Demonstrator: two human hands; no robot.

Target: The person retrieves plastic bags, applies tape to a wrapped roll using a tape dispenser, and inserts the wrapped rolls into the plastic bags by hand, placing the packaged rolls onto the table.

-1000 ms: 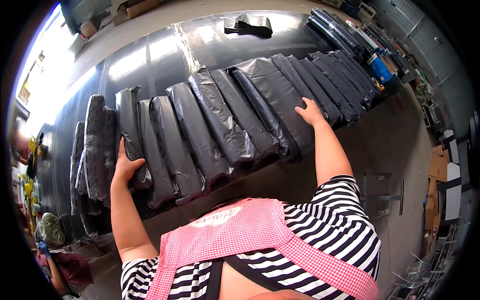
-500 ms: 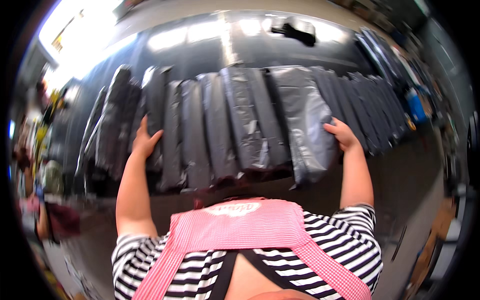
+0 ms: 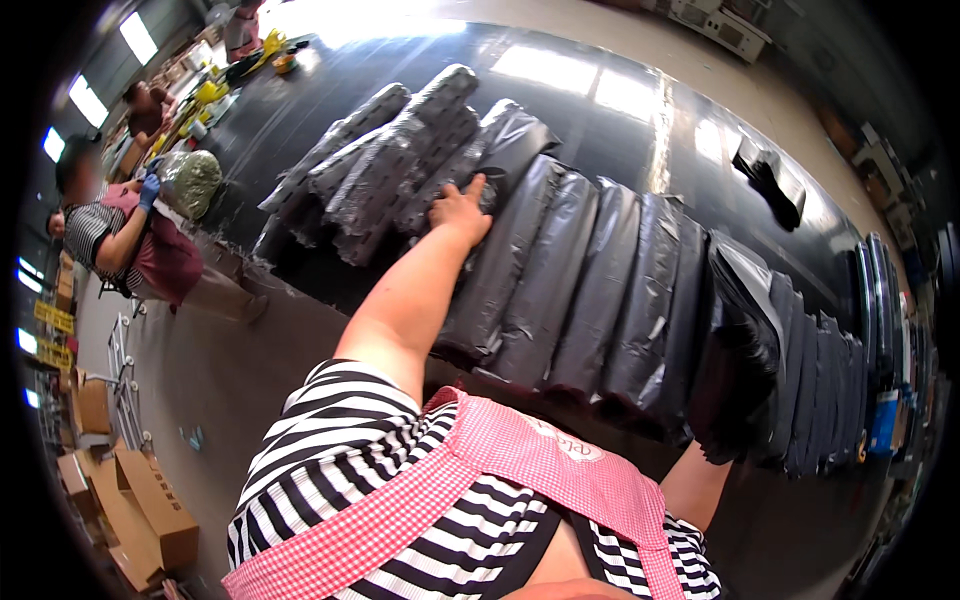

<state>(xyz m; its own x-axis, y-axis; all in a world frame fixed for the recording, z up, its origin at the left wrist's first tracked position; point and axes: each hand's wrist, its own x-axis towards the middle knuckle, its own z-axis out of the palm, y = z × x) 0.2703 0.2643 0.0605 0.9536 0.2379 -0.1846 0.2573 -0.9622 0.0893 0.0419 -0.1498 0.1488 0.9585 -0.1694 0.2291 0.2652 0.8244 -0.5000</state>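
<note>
While left hand (image 3: pixel 462 212) lies flat on black poly-bagged bundles (image 3: pixel 580 290) at frame centre, right hand is hidden, state unknown; bundles look soft, slippery: grip ends.

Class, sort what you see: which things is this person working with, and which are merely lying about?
In hand:
left hand
row of black wrapped packages
tilted package, right hand hidden behind it

Lying about:
dark bundle on the black table
cardboard boxes
</note>
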